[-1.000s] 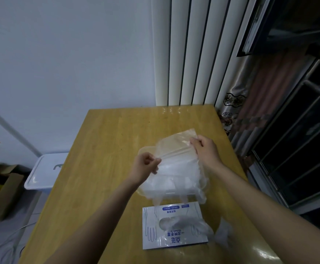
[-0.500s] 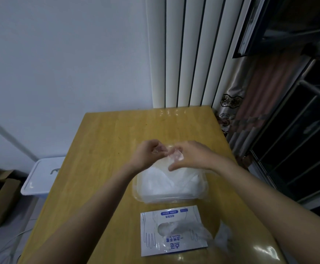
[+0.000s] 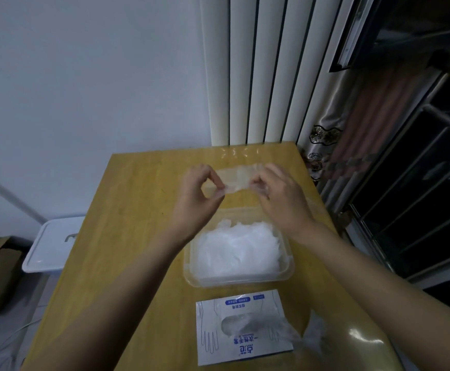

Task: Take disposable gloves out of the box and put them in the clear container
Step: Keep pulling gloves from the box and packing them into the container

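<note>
— Though stretched above the bench (image 3: 138, 210), pinched where?
— By the left hand (image 3: 197, 195) at one end of the glove (image 3: 238, 178), by the right hand (image 3: 281, 200) at the other.
— And more gloves (image 3: 237, 250)?
— Heaped in the container (image 3: 240, 281), nearer than the hands, just beyond the box (image 3: 245, 349).

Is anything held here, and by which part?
Yes: one thin clear glove, stretched between both hands. The left hand pinches its left end, the right hand its right end.
</note>
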Available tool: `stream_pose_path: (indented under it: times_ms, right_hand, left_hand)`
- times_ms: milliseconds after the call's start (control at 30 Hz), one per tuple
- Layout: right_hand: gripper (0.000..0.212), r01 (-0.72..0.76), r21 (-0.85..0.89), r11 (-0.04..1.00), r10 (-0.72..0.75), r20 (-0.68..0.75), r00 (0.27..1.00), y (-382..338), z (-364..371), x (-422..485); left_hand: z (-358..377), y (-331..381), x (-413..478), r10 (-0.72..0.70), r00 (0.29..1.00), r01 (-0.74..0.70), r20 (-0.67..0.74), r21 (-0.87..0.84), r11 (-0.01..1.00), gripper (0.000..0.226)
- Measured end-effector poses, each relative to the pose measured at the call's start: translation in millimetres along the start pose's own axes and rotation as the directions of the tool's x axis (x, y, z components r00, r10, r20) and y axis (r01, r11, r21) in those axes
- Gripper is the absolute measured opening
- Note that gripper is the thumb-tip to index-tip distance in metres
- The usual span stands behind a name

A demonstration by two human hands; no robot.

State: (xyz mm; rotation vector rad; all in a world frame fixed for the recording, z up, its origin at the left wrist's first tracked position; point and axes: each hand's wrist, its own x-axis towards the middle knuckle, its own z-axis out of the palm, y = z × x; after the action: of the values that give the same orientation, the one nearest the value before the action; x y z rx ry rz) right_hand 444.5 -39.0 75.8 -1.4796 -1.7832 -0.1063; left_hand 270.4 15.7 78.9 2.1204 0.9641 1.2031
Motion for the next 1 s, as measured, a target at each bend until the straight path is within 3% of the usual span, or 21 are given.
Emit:
stream_pose_path:
  times_ms: [100, 200, 267, 400, 467, 500, 533, 567, 667, 700, 733, 767, 800, 900, 1000]
  right_hand:
    - [0.015, 0.052, -0.04, 0.998, -0.042, 0.22, 0.975, 11.5, 19.4, -28.2]
    - [0.022, 0.015, -0.067, 0.998, 0.022, 0.514, 0.858, 17.8, 37.2, -53.3]
    - [0.027, -0.053, -0.098, 0.994, 0.105, 0.666, 0.738, 20.8, 50.8, -66.9]
    - [0.035, -0.156, -0.19, 0.969, 0.24, 0.87, 0.431, 22.1, 64.2, -77.8]
    - [0.043, -0.231, -0.216, 0.949, 0.272, 0.93, 0.247, 23.0, 61.9, -73.4]
    - [0.046, -0.268, -0.222, 0.938, 0.277, 0.942, 0.19, 23.1, 58.9, -69.3]
    - [0.048, -0.302, -0.222, 0.927, 0.283, 0.943, 0.177, 22.1, 55.4, -64.5]
    - [0.047, -0.34, -0.205, 0.918, 0.289, 0.932, 0.218, 18.8, 52.2, -59.5]
    - [0.025, -0.405, -0.089, 0.91, 0.338, 0.727, 0.598, 8.9, 52.3, -50.6]
    - [0.02, -0.386, -0.082, 0.919, 0.347, 0.634, 0.691, 8.7, 55.5, -50.7]
    - [0.018, -0.352, -0.102, 0.93, 0.343, 0.586, 0.735, 10.9, 59.6, -52.0]
    - [0.019, -0.317, -0.139, 0.938, 0.334, 0.603, 0.725, 14.7, 64.3, -54.7]
    - [0.026, -0.284, -0.191, 0.94, 0.336, 0.668, 0.664, 20.1, 70.6, -59.3]
    - [0.061, -0.118, -0.357, 0.926, 0.376, 0.857, 0.352, 39.0, 95.0, -75.6]
    - [0.073, -0.091, -0.413, 0.906, 0.423, 0.883, 0.203, 55.0, 114.9, -84.2]
  left_hand:
    - [4.5, -31.7, -21.1, -0.022, 0.981, -0.017, 0.19, 0.2, 0.98, 0.039]
    - [11.1, -52.6, -44.7, -0.153, 0.868, -0.08, 0.472, 0.438, 0.896, 0.021]
    - [17.5, -65.0, -56.8, -0.249, 0.785, -0.126, 0.567, 0.54, 0.832, 0.006]
    - [28.6, -78.2, -68.3, -0.366, 0.664, -0.315, 0.652, 0.688, 0.654, 0.018]
    - [32.6, -83.1, -72.6, -0.428, 0.58, -0.446, 0.693, 0.71, 0.545, 0.019]
    - [35.2, -83.4, -73.5, -0.45, 0.556, -0.483, 0.699, 0.712, 0.51, 0.02]
    - [38.3, -81.8, -73.1, -0.464, 0.549, -0.49, 0.696, 0.717, 0.496, 0.02]
    - [41.1, -78.5, -71.2, -0.469, 0.564, -0.465, 0.68, 0.731, 0.5, 0.019]
    - [50.7, -70.8, -62.2, -0.395, 0.715, -0.267, 0.577, 0.747, 0.609, 0.017]
    - [54.6, -70.9, -61.2, -0.372, 0.748, -0.193, 0.549, 0.717, 0.67, 0.019]
    - [58.3, -72.0, -61.3, -0.364, 0.752, -0.142, 0.549, 0.675, 0.724, 0.022]
    - [62.3, -74.9, -63.3, -0.369, 0.728, -0.117, 0.578, 0.635, 0.763, 0.027]
    - [66.7, -79.8, -66.8, -0.385, 0.682, -0.126, 0.622, 0.617, 0.777, 0.034]
    - [78.0, -99.8, -77.1, -0.517, 0.488, -0.272, 0.703, 0.686, 0.675, 0.063]
    - [85.9, -116.6, -82.2, -0.611, 0.396, -0.339, 0.686, 0.727, 0.597, 0.079]
